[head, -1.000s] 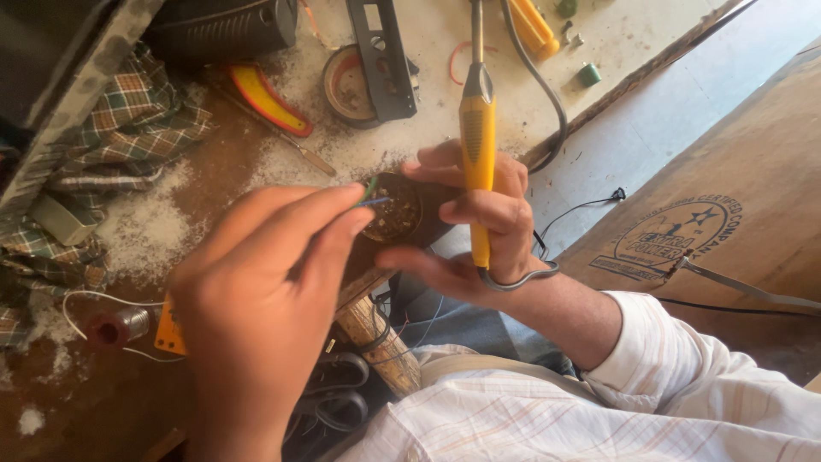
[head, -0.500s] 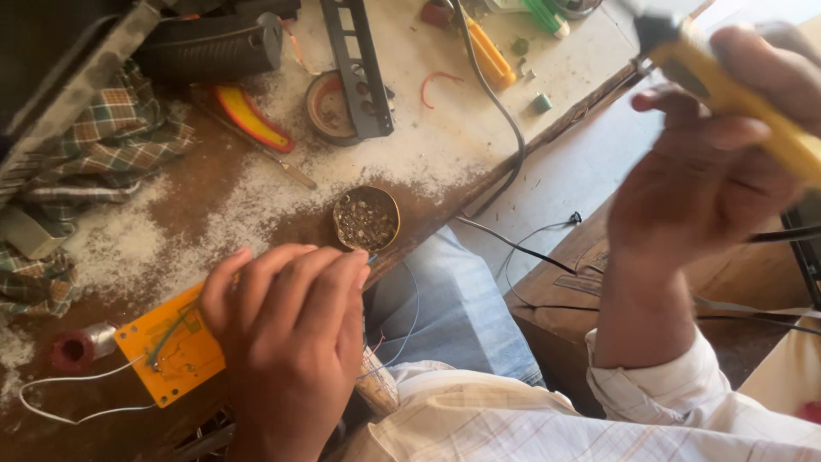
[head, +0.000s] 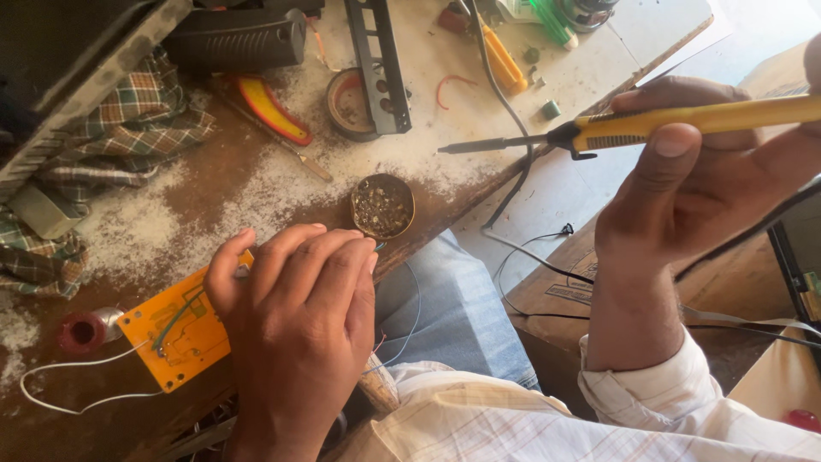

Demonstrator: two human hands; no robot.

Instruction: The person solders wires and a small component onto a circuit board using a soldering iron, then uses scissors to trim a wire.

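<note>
The orange circuit board [head: 175, 329] lay flat on the brown bench [head: 256, 184], near its front edge, with thin wires running across its face. The left hand [head: 295, 329] rested palm down over the board's right end, its fingers [head: 329, 257] pressed together and curled forward; whether they pinched anything underneath could not be seen. A white wire [head: 77, 364] looped from the board's left side toward a small red spool [head: 81, 332] beside it.

Just beyond the left fingertips sat a small round tin [head: 382, 206] filled with dark, crumbly matter, perhaps flux or solder scraps, though the view was too coarse to tell. Pale dust [head: 282, 175] was scattered over the bench around it.

The right hand [head: 701, 197] was raised off to the right, well apart from the board, its fingers wrapped around the yellow handle of a soldering iron [head: 633, 128]. The iron lay nearly level, its dark tip pointing left above the bench edge, clear of the tin.

Farther back stood a second round tin [head: 351, 104] partly under a black metal bracket [head: 376, 64], a red and yellow tool [head: 269, 109], a black cylinder [head: 239, 38], and a yellow-handled tool [head: 503, 62] by a black cable [head: 505, 103]. A checked cloth [head: 128, 128] was bunched at the left. Below the bench showed a blue-clad knee [head: 449, 308].
</note>
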